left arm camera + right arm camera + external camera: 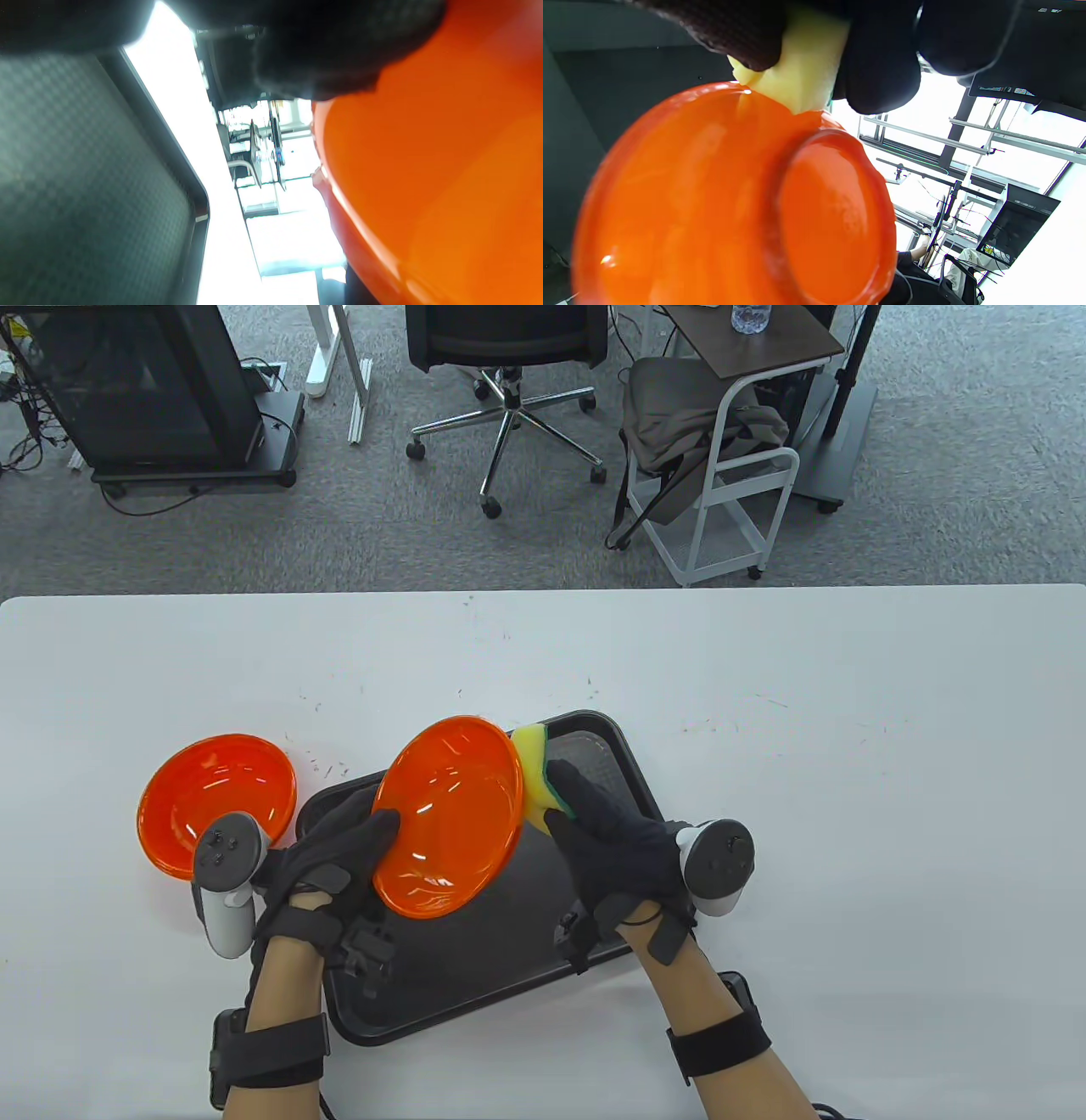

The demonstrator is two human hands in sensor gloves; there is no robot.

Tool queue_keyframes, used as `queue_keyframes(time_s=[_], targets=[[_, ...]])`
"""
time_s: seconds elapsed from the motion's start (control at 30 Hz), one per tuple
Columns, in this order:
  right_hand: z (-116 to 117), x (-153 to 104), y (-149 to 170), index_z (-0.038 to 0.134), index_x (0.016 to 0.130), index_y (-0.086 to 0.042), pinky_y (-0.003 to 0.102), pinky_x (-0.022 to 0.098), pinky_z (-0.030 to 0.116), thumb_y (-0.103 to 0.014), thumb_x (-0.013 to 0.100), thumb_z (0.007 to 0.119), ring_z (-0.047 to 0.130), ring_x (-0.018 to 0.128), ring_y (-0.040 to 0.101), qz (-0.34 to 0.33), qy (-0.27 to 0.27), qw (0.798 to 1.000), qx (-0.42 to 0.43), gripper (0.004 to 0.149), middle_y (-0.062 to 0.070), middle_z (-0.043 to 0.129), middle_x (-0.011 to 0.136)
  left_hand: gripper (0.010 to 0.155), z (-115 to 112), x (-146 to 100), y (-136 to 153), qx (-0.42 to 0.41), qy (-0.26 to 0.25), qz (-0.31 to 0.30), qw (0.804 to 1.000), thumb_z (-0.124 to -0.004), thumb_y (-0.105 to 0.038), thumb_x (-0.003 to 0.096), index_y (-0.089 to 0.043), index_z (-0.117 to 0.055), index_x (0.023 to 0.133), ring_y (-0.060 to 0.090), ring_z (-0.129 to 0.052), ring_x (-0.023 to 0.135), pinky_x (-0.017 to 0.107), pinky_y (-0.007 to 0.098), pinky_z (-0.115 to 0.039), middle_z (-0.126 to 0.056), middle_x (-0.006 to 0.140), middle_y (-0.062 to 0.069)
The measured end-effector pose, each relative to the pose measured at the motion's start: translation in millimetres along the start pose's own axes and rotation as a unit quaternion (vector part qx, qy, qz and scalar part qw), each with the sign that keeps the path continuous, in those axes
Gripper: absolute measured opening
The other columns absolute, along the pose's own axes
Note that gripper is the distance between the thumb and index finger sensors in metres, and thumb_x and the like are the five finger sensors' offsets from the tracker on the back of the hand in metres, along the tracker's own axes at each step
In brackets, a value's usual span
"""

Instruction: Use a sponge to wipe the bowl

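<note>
An orange bowl is held tilted above the black tray, its inside facing up and left. My left hand grips its left rim, thumb inside. My right hand holds a yellow and green sponge against the bowl's right outer rim. In the right wrist view the sponge presses on the bowl's outside near the rim. In the left wrist view the bowl fills the right side, with the tray on the left.
A second orange bowl sits on the white table left of the tray. An office chair and a white cart stand beyond the table's far edge.
</note>
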State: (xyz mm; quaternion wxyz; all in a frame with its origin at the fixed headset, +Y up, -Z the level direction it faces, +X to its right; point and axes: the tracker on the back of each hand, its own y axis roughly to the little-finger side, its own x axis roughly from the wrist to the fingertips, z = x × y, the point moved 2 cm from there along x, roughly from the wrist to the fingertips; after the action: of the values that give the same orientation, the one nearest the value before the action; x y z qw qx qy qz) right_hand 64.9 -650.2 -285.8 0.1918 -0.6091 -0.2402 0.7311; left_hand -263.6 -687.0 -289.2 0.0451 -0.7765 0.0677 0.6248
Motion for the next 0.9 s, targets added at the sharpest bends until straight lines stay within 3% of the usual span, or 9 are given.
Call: queue_keyframes(time_s=[0.27,0.47,0.77,0.9], targets=[[6,-2,9,0.060,0.097,-0.014,0.058,0.048,0.074,-0.027,0.054,0.075,0.092,0.067,0.037,0.028,-0.011,0.999,0.027,0.048,0.021,0.081,0.095,0.058,-26,4,-6,0.025,0.049,-0.009,0.998,-0.081,-0.049,0.0532,-0.010,-0.074,0.097,0.004,-0.091,-0.005,0.003,0.029,-0.090,-0.099,0.027,-0.004],[25,-4,17,0.059,0.097,-0.011,0.058,0.047,0.075,-0.026,0.054,0.075,0.093,0.066,0.037,0.061,-0.072,0.994,0.050,0.048,0.022,0.082,0.093,0.059,-40,4,-12,0.015,0.068,-0.038,0.997,-0.079,-0.051,0.0538,-0.012,-0.072,0.098,0.003,-0.091,-0.005,0.003,0.029,-0.090,-0.099,0.027,-0.005],[52,-10,21,0.060,0.094,-0.003,0.057,0.045,0.077,-0.026,0.053,0.076,0.096,0.061,0.036,0.086,-0.135,0.985,0.071,0.049,0.026,0.085,0.086,0.060,-33,1,-16,0.027,0.002,-0.072,0.997,-0.077,-0.053,0.0543,-0.014,-0.071,0.099,0.003,-0.091,-0.004,0.004,0.028,-0.090,-0.099,0.028,-0.006],[65,-14,24,0.060,0.092,0.001,0.057,0.043,0.077,-0.026,0.053,0.076,0.097,0.058,0.036,0.117,-0.159,0.971,0.133,0.050,0.028,0.086,0.083,0.059,-26,-2,-18,0.037,-0.061,-0.085,0.994,-0.075,-0.053,0.0545,-0.015,-0.071,0.099,0.002,-0.091,-0.003,0.005,0.028,-0.091,-0.098,0.029,-0.007]])
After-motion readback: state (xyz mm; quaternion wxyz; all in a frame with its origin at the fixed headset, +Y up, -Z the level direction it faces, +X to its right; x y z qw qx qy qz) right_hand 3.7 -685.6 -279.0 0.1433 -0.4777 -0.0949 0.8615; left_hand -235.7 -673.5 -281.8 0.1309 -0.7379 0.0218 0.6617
